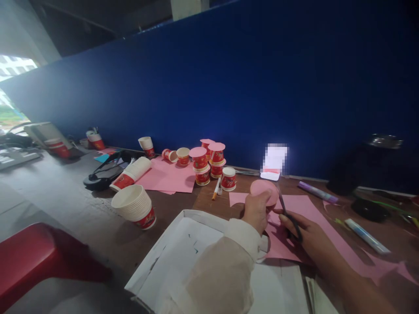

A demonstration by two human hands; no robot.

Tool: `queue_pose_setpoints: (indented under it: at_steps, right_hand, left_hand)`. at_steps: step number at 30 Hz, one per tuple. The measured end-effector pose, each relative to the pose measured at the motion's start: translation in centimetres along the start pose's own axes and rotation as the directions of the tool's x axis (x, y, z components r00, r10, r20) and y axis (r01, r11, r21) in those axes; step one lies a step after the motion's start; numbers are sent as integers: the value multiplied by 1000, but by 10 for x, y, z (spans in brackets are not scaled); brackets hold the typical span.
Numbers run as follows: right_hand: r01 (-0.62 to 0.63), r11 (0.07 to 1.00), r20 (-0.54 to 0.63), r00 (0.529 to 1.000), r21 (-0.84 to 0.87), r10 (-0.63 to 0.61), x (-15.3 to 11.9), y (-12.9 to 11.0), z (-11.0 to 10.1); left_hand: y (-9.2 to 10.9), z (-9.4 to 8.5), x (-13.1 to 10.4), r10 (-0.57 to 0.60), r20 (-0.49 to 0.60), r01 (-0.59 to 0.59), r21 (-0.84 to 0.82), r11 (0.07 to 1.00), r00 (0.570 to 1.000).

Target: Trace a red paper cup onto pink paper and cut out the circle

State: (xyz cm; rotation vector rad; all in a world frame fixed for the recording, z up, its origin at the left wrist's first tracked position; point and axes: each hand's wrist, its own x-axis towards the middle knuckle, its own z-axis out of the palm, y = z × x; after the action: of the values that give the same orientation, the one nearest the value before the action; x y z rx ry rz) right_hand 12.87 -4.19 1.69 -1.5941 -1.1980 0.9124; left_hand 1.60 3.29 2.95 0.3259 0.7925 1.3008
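Observation:
My left hand (257, 210) pinches a rounded piece of pink paper (264, 192) above the table. In my right hand (301, 226) is a pair of dark-handled scissors (291, 218), its blades pointing up along the right edge of the round piece. A larger pink sheet (286, 244) lies beneath both hands. To the left, red paper cups (200, 162) stand stacked with pink paper discs on and between them. One more red cup (228, 179) stands upright beside these, near a marker with an orange end (216, 189).
A lit phone (274, 161) leans on the blue partition (209, 87). Stacked paper cups (134, 205) and another pink sheet (170, 176) lie left. A white box lid (196, 244) sits in front of me. At right are a purple tube (317, 192) and a glue stick (367, 235).

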Motion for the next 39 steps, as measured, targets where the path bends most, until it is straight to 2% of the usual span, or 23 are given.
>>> queue_pose_setpoints:
  at_steps: [3, 12, 31, 39]
  right_hand:
    - [-24, 998, 27, 999, -59, 26, 2, 1, -2]
    - [32, 983, 45, 999, -180, -24, 9, 4, -8]
    - [51, 984, 27, 999, -171, -47, 8, -2, -7]
    - [20, 985, 35, 999, -171, -14, 10, 7, -6]
  left_hand:
    - [0, 0, -1, 1, -16, -1, 3, 1000, 1000]
    - [4, 1, -6, -1, -16, 1, -10, 1000, 1000]
    - [3, -1, -3, -8, -42, 8, -12, 1000, 999]
    - [6, -1, -8, -22, -65, 24, 33, 999, 998]
